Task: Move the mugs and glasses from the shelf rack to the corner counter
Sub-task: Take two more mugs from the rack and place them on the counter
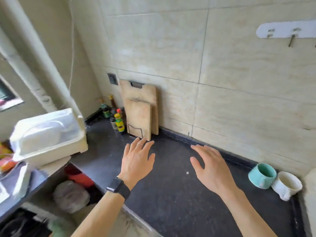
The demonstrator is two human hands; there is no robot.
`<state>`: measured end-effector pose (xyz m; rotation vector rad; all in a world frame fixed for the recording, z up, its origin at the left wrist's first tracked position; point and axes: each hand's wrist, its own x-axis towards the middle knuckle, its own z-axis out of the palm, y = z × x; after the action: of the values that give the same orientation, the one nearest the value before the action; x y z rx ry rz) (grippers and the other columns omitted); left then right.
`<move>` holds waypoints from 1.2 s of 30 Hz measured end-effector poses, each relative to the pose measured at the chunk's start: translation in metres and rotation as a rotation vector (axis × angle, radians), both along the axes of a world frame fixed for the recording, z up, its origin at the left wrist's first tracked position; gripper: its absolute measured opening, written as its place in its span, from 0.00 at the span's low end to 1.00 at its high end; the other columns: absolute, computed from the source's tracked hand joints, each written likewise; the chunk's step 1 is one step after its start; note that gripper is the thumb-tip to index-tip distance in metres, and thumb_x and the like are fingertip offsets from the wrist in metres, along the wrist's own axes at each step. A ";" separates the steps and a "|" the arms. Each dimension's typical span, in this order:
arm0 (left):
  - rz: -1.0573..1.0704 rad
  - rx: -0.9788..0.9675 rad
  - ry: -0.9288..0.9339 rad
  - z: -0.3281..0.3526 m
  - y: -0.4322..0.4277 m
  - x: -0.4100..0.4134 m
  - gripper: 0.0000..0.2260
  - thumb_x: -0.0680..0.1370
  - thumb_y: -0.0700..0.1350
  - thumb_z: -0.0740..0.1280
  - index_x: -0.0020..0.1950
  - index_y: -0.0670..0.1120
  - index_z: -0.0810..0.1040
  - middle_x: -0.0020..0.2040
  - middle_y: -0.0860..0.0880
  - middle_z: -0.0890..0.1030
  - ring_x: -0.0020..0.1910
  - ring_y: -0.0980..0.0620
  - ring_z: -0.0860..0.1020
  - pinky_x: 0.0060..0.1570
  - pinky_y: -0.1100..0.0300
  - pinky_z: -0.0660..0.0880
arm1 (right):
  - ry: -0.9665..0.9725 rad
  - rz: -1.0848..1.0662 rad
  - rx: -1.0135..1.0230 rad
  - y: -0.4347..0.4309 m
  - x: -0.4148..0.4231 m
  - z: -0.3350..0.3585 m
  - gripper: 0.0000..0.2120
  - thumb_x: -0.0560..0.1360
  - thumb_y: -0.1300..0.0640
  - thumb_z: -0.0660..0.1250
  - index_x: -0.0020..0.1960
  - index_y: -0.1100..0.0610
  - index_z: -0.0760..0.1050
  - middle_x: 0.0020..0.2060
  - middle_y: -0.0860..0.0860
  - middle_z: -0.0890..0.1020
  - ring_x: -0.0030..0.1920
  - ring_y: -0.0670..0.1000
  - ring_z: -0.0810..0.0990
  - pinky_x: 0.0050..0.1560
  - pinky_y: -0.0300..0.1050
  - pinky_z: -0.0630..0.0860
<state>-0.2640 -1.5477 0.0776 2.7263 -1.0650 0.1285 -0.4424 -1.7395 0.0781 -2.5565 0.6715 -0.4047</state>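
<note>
From the head camera, both hands are hovering palm down over the dark desk [171,202]. The left hand [136,161], wearing a black watch [118,186] and a ring, is spreading its fingers straight near the foot of two cutting boards [140,117] that are leaning on the tiled wall. The right hand [210,166] is likewise lying flat and relaxed. Neither is holding anything.

A green mug [261,175] and a white mug [287,185] are sitting at the right end of the desk by the wall, touching each other, well apart from either hand. No glasses are showing, and I cannot pick out the shelf rack.

The hands are probably between trips. For the next fetch, taking one mug per hand by its body or handle and setting it just beside this pair should be keeping the row tidy and clear of the boards.

Both mugs are showing nothing inside. A white lidded box [49,134] at the left is holding pale shapes, too blurred to name. Sauce bottles [118,120] are crowding the corner.
</note>
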 end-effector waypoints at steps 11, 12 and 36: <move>0.685 0.012 -0.111 0.059 0.324 -0.071 0.22 0.80 0.56 0.60 0.75 0.58 0.66 0.77 0.51 0.66 0.78 0.47 0.59 0.76 0.45 0.56 | -0.174 0.709 -0.098 0.244 0.109 0.065 0.22 0.80 0.46 0.61 0.73 0.46 0.71 0.70 0.45 0.75 0.74 0.50 0.67 0.72 0.48 0.65; 0.749 0.024 -0.112 0.065 0.356 -0.083 0.22 0.80 0.57 0.59 0.75 0.59 0.65 0.78 0.51 0.65 0.78 0.46 0.58 0.76 0.45 0.56 | -0.197 0.765 -0.115 0.275 0.112 0.074 0.21 0.80 0.46 0.62 0.73 0.46 0.72 0.69 0.45 0.76 0.73 0.50 0.68 0.71 0.48 0.66; 1.467 0.078 -0.206 0.167 0.919 -0.302 0.21 0.80 0.56 0.59 0.74 0.58 0.67 0.77 0.49 0.66 0.78 0.48 0.58 0.76 0.42 0.53 | -0.382 1.411 -0.177 0.902 0.056 0.159 0.22 0.81 0.43 0.58 0.73 0.45 0.69 0.68 0.43 0.76 0.72 0.49 0.68 0.69 0.50 0.68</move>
<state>-0.5661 -0.6291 0.2449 2.9342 1.0815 0.5620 -0.3865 -0.8374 0.2374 -2.3048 -1.2891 -0.3895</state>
